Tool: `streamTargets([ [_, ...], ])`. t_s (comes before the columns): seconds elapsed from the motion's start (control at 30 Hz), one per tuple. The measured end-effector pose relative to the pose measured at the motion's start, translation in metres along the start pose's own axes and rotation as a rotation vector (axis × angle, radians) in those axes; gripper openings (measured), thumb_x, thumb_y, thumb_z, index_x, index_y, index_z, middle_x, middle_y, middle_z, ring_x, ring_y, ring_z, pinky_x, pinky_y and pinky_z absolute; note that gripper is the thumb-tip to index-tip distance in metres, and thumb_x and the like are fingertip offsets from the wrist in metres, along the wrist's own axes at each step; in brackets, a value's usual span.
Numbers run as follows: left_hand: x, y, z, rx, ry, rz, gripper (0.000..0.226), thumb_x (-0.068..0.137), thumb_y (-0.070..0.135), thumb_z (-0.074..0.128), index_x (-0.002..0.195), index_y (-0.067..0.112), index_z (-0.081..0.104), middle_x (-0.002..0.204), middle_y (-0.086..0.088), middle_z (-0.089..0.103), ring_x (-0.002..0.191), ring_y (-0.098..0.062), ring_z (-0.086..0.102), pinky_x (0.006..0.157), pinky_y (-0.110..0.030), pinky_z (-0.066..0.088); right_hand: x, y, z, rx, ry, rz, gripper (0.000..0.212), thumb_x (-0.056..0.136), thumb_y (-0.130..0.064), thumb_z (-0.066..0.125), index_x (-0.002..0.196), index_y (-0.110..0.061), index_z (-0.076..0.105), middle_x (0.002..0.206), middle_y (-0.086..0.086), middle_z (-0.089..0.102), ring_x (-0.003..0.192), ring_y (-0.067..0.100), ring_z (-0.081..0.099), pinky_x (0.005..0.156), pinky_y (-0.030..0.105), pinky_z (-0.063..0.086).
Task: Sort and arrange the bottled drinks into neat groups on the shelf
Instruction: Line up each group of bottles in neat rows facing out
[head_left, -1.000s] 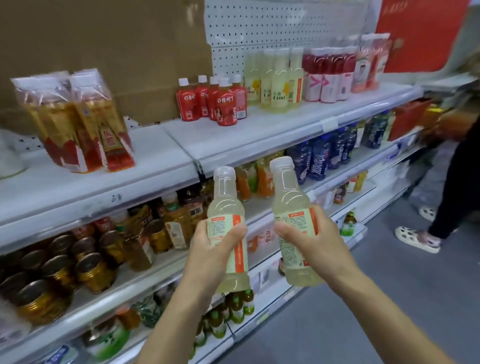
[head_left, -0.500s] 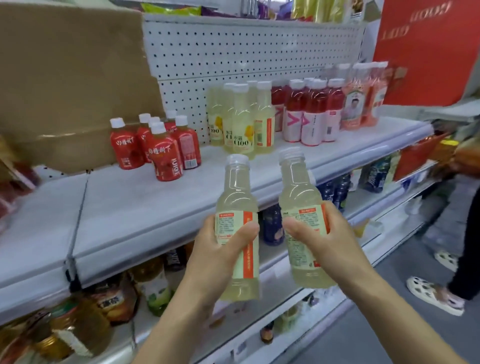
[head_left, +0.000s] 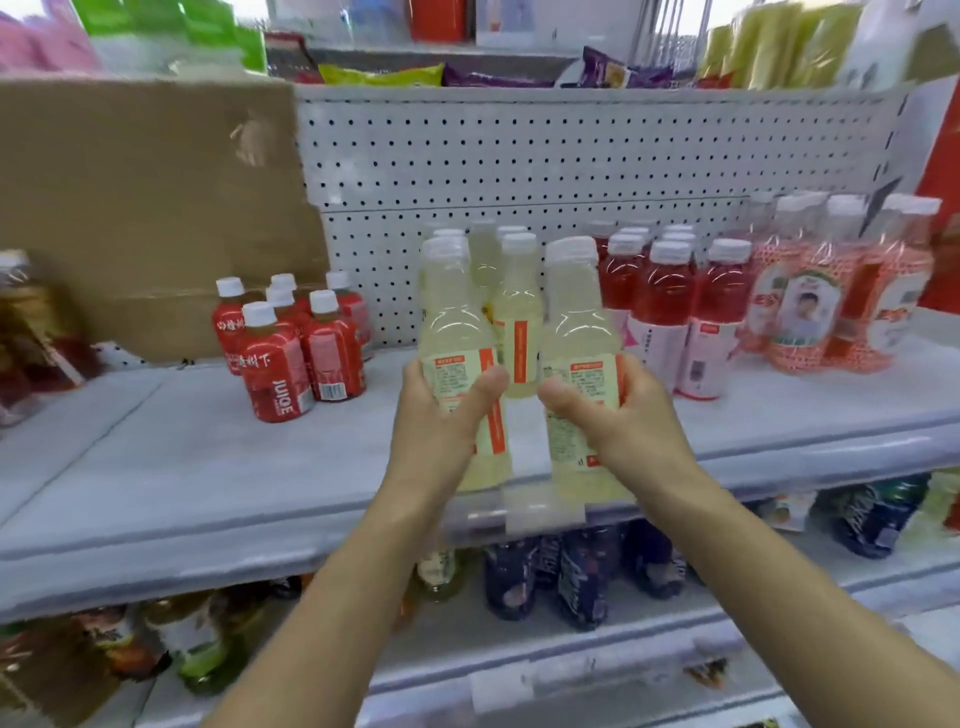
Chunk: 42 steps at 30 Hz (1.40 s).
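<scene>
Got a bottle in each hand here. My left hand (head_left: 441, 415) is wrapped round the label of one pale yellow bottle (head_left: 452, 322), thumb across the front. My right hand (head_left: 618, 415) grips a matching second bottle (head_left: 576, 322) the same way. Both are upright, side by side with a small gap between them, over the front edge of the white shelf (head_left: 208, 467). Can't tell if the bottoms actually touch it.

Right behind them, against the pegboard (head_left: 519, 156), stands the bunch of yellow bottles (head_left: 517, 312) of the same kind. To the left, well apart, is a cluster of small red juice bottles (head_left: 291, 343) in front of a cardboard sheet (head_left: 145, 208). Just right of the yellow ones are taller red drinks (head_left: 665, 301) with white caps, then a pack of pinkish bottles (head_left: 810, 301). Dark blue bottles (head_left: 571, 577) sit on the shelf below. It's all a bit blurry, so the labels aren't readable.
</scene>
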<state>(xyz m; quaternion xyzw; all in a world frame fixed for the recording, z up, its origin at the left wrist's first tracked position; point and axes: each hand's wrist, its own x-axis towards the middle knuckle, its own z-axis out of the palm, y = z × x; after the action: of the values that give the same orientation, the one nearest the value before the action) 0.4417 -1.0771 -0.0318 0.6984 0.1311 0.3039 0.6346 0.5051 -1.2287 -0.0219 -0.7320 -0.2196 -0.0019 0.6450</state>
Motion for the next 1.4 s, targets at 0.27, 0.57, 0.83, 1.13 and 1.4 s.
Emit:
streamTargets([
  [0.27, 0.048, -0.028, 0.023, 0.175, 0.130, 0.074, 0.064, 0.086, 0.023, 0.076, 0.130, 0.023, 0.030, 0.111, 0.019, 0.052, 0.102, 0.006, 0.054, 0.090, -0.027, 0.048, 0.074, 0.039, 0.011, 0.077, -0.081, -0.035, 0.063, 0.077, -0.017, 0.083, 0.123, -0.022, 0.039, 0.112, -0.003, 0.063, 0.099, 0.006, 0.064, 0.073, 0.021, 0.050],
  [0.57, 0.067, -0.039, 0.023, 0.238, 0.118, 0.092, 0.079, 0.082, 0.025, 0.081, 0.140, 0.016, 0.028, 0.130, 0.004, 0.054, 0.119, -0.007, 0.056, 0.096, -0.025, 0.049, 0.106, 0.056, 0.030, 0.020, -0.134, -0.081, 0.069, 0.075, -0.020, 0.085, 0.122, -0.016, 0.034, 0.111, -0.006, 0.059, 0.101, 0.006, 0.062, 0.078, 0.019, 0.051],
  [0.83, 0.033, -0.030, 0.003, 0.553, -0.077, -0.079, 0.077, 0.090, 0.025, 0.070, 0.148, 0.031, 0.020, 0.146, 0.005, 0.050, 0.133, -0.016, 0.050, 0.111, -0.039, 0.041, 0.068, 0.061, 0.028, -0.214, -0.118, -0.091, 0.073, 0.088, -0.015, 0.066, 0.146, -0.025, 0.024, 0.138, 0.003, 0.038, 0.130, 0.018, 0.037, 0.112, 0.044, 0.036],
  [1.13, -0.054, -0.020, -0.074, 0.812, -0.073, -0.018, 0.073, 0.094, 0.051, 0.059, 0.155, 0.035, 0.023, 0.158, 0.011, 0.033, 0.145, -0.010, 0.027, 0.120, -0.039, 0.027, -0.036, 0.033, 0.060, -0.392, -0.191, -0.230, 0.063, 0.097, -0.023, 0.059, 0.153, -0.023, 0.030, 0.161, -0.004, 0.024, 0.147, 0.013, 0.020, 0.119, 0.036, 0.019],
  [1.4, -0.169, -0.025, -0.238, 0.830, 0.033, -0.004, 0.056, 0.097, 0.046, 0.057, 0.148, 0.040, 0.034, 0.142, 0.021, 0.045, 0.131, 0.003, 0.039, 0.108, -0.017, 0.033, -0.151, 0.005, 0.181, -0.301, -0.363, -0.250, 0.044, 0.092, -0.025, 0.065, 0.134, -0.031, 0.052, 0.127, -0.008, 0.054, 0.110, 0.015, 0.060, 0.095, 0.045, 0.051],
])
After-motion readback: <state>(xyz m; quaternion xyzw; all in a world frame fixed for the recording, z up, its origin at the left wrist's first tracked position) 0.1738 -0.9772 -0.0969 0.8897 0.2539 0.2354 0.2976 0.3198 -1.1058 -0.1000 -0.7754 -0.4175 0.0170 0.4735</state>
